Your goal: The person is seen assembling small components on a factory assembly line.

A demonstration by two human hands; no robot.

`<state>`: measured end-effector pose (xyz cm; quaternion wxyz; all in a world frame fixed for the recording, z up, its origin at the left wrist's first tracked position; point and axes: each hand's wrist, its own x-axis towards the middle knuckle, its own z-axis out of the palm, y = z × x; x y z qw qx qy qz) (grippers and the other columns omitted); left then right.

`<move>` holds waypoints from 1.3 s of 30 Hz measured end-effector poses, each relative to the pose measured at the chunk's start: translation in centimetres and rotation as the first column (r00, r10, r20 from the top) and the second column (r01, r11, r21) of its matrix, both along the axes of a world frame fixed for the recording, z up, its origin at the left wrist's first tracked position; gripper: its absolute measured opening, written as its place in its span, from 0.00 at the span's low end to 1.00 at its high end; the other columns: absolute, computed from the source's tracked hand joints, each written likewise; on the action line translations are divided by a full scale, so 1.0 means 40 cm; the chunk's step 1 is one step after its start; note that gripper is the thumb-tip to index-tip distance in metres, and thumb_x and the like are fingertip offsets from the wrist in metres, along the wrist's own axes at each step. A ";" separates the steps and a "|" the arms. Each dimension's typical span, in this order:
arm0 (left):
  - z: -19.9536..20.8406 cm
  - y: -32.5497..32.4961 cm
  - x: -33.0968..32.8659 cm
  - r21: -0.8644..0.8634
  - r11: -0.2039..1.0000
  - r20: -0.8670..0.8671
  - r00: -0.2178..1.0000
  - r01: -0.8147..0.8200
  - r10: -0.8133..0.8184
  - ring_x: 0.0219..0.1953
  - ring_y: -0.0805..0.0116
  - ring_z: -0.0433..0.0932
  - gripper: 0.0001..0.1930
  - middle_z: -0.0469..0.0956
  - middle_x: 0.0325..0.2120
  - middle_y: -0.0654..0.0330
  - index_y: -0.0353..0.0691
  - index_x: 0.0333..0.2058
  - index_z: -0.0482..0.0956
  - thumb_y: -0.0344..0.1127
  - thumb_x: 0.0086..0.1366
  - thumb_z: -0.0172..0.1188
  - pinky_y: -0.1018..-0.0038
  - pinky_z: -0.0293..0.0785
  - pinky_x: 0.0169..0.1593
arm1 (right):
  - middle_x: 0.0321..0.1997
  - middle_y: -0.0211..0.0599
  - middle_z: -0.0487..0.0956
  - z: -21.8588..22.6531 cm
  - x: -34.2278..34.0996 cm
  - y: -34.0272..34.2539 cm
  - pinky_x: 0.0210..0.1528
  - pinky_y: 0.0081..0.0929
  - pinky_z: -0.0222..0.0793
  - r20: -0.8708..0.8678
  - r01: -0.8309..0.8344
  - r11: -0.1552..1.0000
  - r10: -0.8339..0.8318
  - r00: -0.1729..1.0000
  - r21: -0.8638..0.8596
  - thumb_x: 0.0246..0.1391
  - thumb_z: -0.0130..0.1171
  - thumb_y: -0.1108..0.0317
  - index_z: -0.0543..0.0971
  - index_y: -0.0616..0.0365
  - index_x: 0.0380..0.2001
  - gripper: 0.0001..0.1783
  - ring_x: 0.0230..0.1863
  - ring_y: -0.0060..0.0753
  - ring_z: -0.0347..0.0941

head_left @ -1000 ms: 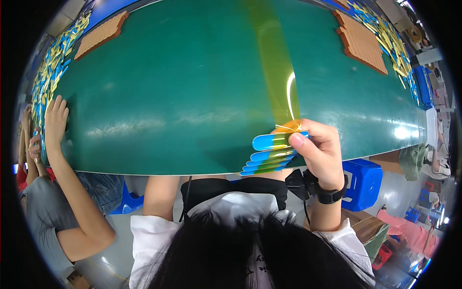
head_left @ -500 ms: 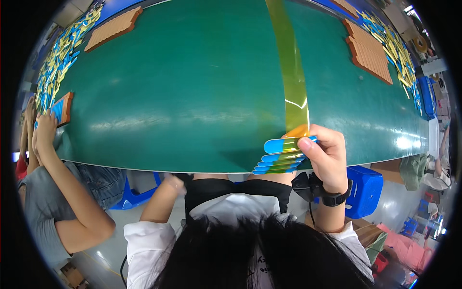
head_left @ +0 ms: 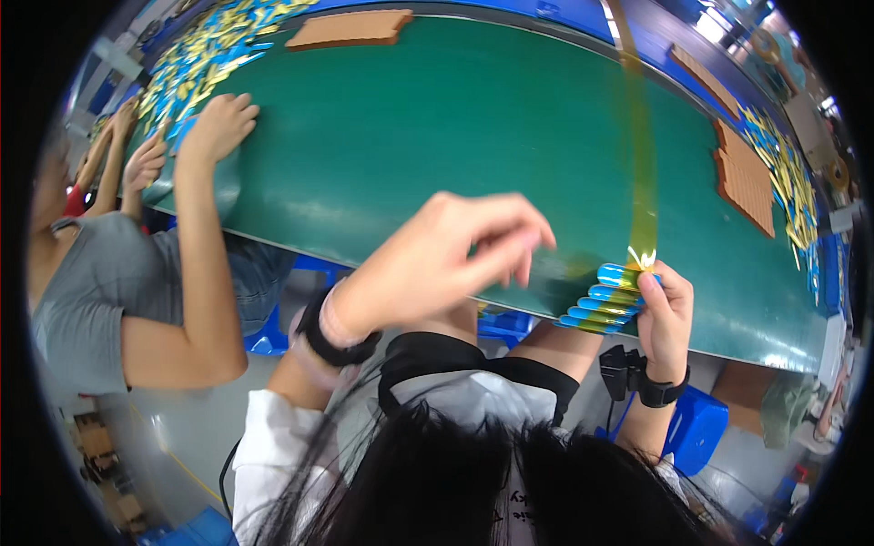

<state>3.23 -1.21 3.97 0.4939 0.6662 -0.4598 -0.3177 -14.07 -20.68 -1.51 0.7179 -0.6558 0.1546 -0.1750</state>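
My right hand (head_left: 667,314) pinches the top stick of a row of several blue round-ended flat sticks (head_left: 612,296) between thumb and fingers, near the table's front edge. Yellow translucent tape (head_left: 644,168) lies across the sticks and runs from them up to the far side, stretched above the table. Where the tape meets my thumb it glints. Over the table, left of the sticks, hovers my left hand (head_left: 455,246), with its fingers loosely bent, thumb apart and nothing seen in it.
The green table (head_left: 437,136) spreads ahead. Ridged orange-brown blocks (head_left: 350,29) lie at its far left, and another ridged block (head_left: 745,177) at right. Loose blue and yellow sticks (head_left: 214,59) pile at left, more sticks (head_left: 787,187) at right. A co-worker's hand (head_left: 217,127) is at left.
My left hand has risen from beside my lap to over the table. The view has turned left, so things appear shifted right. My right hand keeps its pinch on the taped sticks.
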 end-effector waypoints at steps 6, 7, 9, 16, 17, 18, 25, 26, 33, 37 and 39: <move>-0.087 0.022 0.068 -0.086 0.984 -0.245 0.961 -0.155 0.130 0.23 0.79 0.69 0.10 0.73 0.21 0.62 0.32 0.35 0.72 0.30 0.62 0.44 0.85 0.63 0.26 | 0.25 0.24 0.71 0.010 0.024 0.020 0.29 0.12 0.55 0.026 0.024 0.999 -0.024 0.999 0.032 0.51 0.51 0.72 0.74 0.68 0.29 0.08 0.26 0.12 0.61; -0.096 0.027 0.071 -0.091 0.982 -0.233 0.963 -0.163 0.138 0.23 0.79 0.69 0.10 0.73 0.21 0.62 0.32 0.35 0.72 0.30 0.62 0.44 0.85 0.63 0.26 | 0.25 0.24 0.71 0.007 0.024 0.017 0.29 0.12 0.55 0.039 0.014 0.999 -0.015 0.999 0.029 0.51 0.51 0.72 0.74 0.68 0.29 0.08 0.26 0.12 0.61; -0.103 0.030 0.069 -0.178 0.960 -0.247 0.954 -0.218 0.171 0.23 0.79 0.69 0.10 0.73 0.21 0.61 0.31 0.35 0.72 0.30 0.62 0.44 0.86 0.63 0.26 | 0.23 0.21 0.68 -0.004 0.020 0.005 0.25 0.11 0.49 0.037 0.015 1.000 -0.016 0.999 0.015 0.50 0.52 0.72 0.74 0.67 0.27 0.07 0.23 0.10 0.56; -0.094 0.018 0.019 -0.182 0.919 0.001 0.935 -0.349 0.355 0.22 0.79 0.69 0.08 0.73 0.20 0.62 0.33 0.35 0.72 0.28 0.61 0.45 0.82 0.66 0.28 | 0.20 0.19 0.67 0.035 0.013 0.016 0.23 0.10 0.51 -0.022 -0.022 0.996 0.020 1.000 -0.082 0.49 0.54 0.71 0.74 0.64 0.22 0.07 0.23 0.09 0.57; -0.099 0.019 0.020 -0.172 0.919 0.021 0.931 -0.355 0.364 0.22 0.79 0.69 0.08 0.73 0.20 0.62 0.33 0.35 0.72 0.27 0.61 0.45 0.82 0.67 0.28 | 0.20 0.19 0.67 0.038 0.013 0.021 0.23 0.11 0.52 -0.036 -0.025 0.997 0.022 0.999 -0.073 0.49 0.54 0.70 0.74 0.64 0.22 0.08 0.23 0.09 0.57; -0.094 0.028 0.016 -0.176 0.907 0.020 0.919 -0.383 0.393 0.22 0.78 0.69 0.08 0.73 0.20 0.61 0.33 0.35 0.72 0.27 0.61 0.45 0.82 0.66 0.28 | 0.19 0.19 0.67 0.030 0.014 0.022 0.22 0.11 0.52 -0.026 -0.051 0.996 0.049 0.998 -0.069 0.49 0.54 0.70 0.74 0.64 0.22 0.08 0.22 0.09 0.57; -0.091 0.021 0.006 -0.135 0.875 -0.028 0.885 -0.465 0.466 0.23 0.78 0.70 0.07 0.74 0.21 0.60 0.32 0.34 0.73 0.25 0.60 0.45 0.84 0.66 0.28 | 0.19 0.23 0.69 0.007 0.001 0.013 0.21 0.12 0.54 0.043 -0.159 0.986 0.161 0.986 -0.058 0.51 0.53 0.68 0.75 0.67 0.28 0.10 0.22 0.10 0.58; -0.092 0.019 0.007 -0.122 0.877 -0.010 0.884 -0.465 0.467 0.23 0.78 0.70 0.07 0.74 0.21 0.60 0.31 0.34 0.72 0.24 0.59 0.45 0.84 0.67 0.28 | 0.20 0.24 0.70 0.010 0.003 0.014 0.23 0.12 0.56 0.068 -0.166 0.986 0.167 0.984 -0.022 0.51 0.53 0.68 0.75 0.67 0.29 0.10 0.23 0.10 0.59; -0.093 0.025 0.020 -0.151 0.865 -0.050 0.877 -0.479 0.477 0.24 0.79 0.71 0.07 0.75 0.22 0.59 0.31 0.34 0.73 0.24 0.59 0.47 0.83 0.69 0.30 | 0.21 0.25 0.72 0.028 0.012 0.010 0.25 0.12 0.60 -0.015 -0.165 0.981 0.164 0.986 -0.104 0.50 0.54 0.69 0.75 0.67 0.29 0.09 0.23 0.10 0.61; -0.098 0.019 0.022 -0.171 0.870 -0.009 0.883 -0.463 0.469 0.25 0.80 0.71 0.08 0.75 0.23 0.60 0.31 0.35 0.73 0.25 0.58 0.49 0.83 0.69 0.32 | 0.20 0.26 0.72 0.025 0.019 0.020 0.24 0.11 0.59 0.075 -0.117 0.992 0.120 0.990 -0.049 0.49 0.55 0.70 0.76 0.67 0.28 0.09 0.23 0.10 0.62; -0.103 0.023 0.022 -0.165 0.876 0.004 0.888 -0.453 0.460 0.25 0.79 0.71 0.08 0.75 0.24 0.60 0.32 0.35 0.73 0.26 0.58 0.49 0.83 0.69 0.32 | 0.21 0.25 0.73 0.027 0.016 0.024 0.26 0.12 0.60 0.055 -0.112 0.992 0.115 0.992 -0.055 0.50 0.55 0.71 0.76 0.67 0.28 0.08 0.24 0.11 0.63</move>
